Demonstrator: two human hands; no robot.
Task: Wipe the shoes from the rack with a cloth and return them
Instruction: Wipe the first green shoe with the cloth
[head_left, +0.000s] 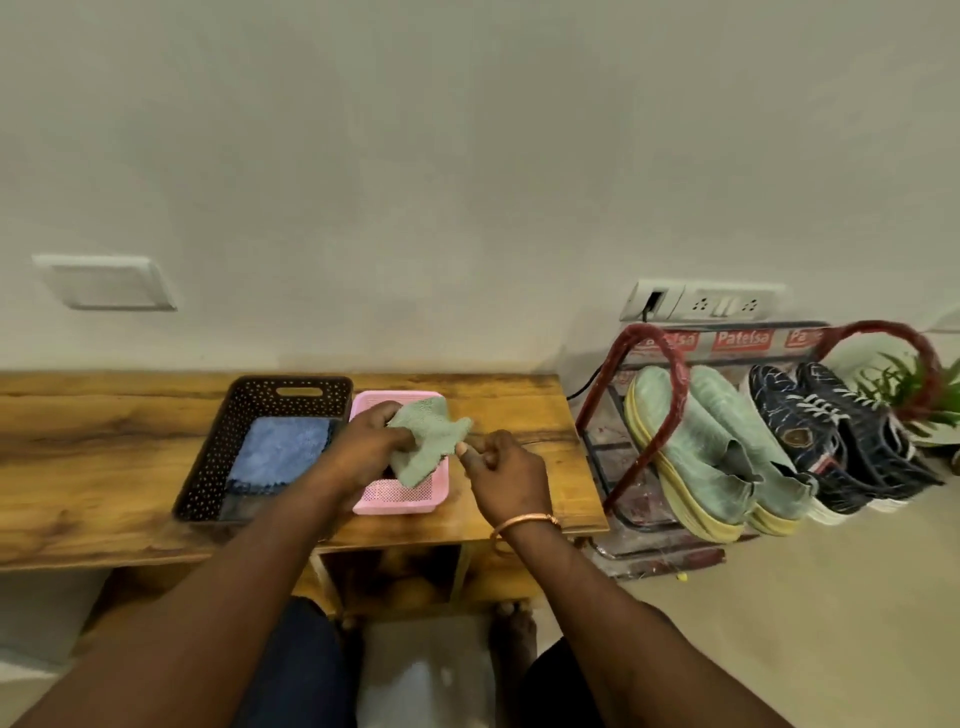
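Observation:
My left hand (366, 444) grips a pale green cloth (428, 441) just above a pink mesh basket (400, 499) on the wooden table. My right hand (501, 467) sits right of the basket with fingers curled, its thumb touching the cloth's right corner. A red-framed shoe rack (639, 431) stands on the floor to the right of the table. It holds a pair of green shoes with yellow soles (706, 457) and a pair of dark blue patterned sneakers (826, 436), all leaning toe-up.
A dark perforated basket (249, 410) with a blue cloth (283, 449) inside stands left of the pink one. The wooden table (104, 467) backs against a wall. A socket strip (701, 301) is above the rack, a green plant (914, 384) at far right.

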